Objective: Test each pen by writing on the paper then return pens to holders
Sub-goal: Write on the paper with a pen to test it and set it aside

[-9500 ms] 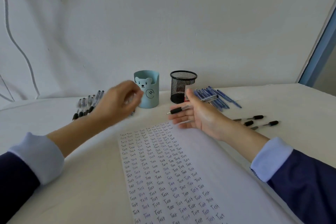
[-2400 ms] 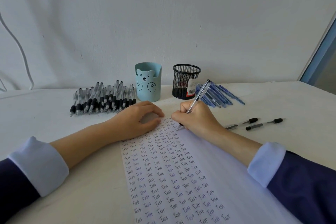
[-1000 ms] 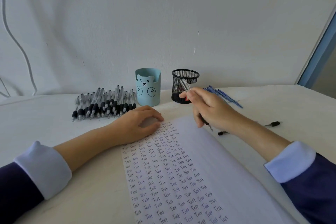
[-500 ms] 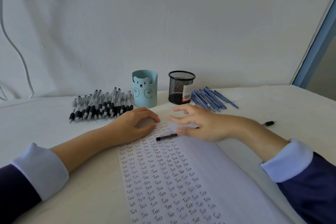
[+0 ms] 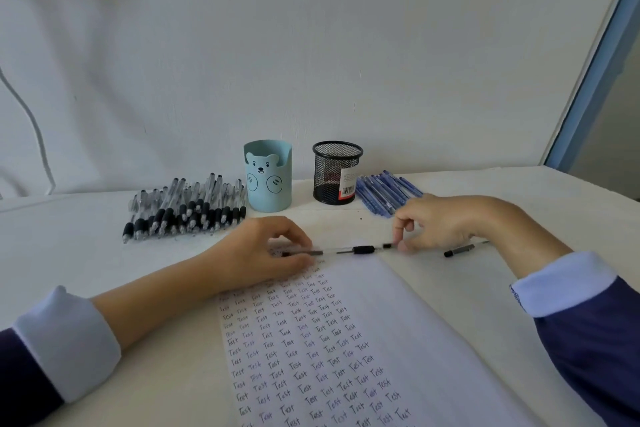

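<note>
A clear pen with a black grip (image 5: 362, 249) lies level across the top of the paper (image 5: 398, 315), which is filled with rows of the handwritten word "Test". My left hand (image 5: 263, 250) pinches the pen's back end. My right hand (image 5: 440, 222) pinches a small black piece at its tip end. Whether that piece is a cap I cannot tell. Behind stand a light blue bear holder (image 5: 268, 180) and a black mesh holder (image 5: 336, 173). Neither shows a pen above its rim.
A pile of black-grip pens (image 5: 187, 208) lies left of the bear holder. Several blue pens (image 5: 384, 192) lie right of the mesh holder. One more black pen (image 5: 460, 249) rests on the white table under my right wrist. A wall rises close behind.
My right hand finished writing and laid the pen on the paper. Now my left hand has closed on its back end and my right fingers on its tip end.
</note>
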Demonstrator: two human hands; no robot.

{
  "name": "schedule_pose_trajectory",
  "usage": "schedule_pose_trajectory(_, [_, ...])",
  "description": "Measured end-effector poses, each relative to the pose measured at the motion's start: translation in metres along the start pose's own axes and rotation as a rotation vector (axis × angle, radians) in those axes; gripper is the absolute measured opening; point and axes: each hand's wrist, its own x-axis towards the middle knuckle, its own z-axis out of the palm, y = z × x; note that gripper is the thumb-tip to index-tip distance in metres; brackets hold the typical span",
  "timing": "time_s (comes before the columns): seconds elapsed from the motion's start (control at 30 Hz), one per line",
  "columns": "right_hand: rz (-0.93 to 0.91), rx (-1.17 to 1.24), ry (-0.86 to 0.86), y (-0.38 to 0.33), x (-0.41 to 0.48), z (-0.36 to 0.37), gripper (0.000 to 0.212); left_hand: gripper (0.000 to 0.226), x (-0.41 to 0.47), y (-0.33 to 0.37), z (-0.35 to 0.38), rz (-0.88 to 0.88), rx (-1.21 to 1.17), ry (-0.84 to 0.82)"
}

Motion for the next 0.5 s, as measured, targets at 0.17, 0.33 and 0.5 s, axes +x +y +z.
schedule_pose_trajectory(0.17, [-0.158, 0.33, 0.399, -0.013, 0.01, 0.005, 0.011, 0.033, 0.008, 0.005, -0.028, -0.233, -0.843, 0.148])
schedule_pose_trajectory(0.33, [-0.368, 0.548, 0.61, -0.045, 0.012, 0.017, 0.017, 0.031, 0.012, -0.013, -0.07, -0.293, -1.069, 0.427])
schedule_pose_trajectory(0.5, [-0.434, 0.824, 0.56, -0.078, 0.008, 0.026, 0.054, 0.03, 0.004, -0.052, -0.11, -0.451, -0.739, 0.625])
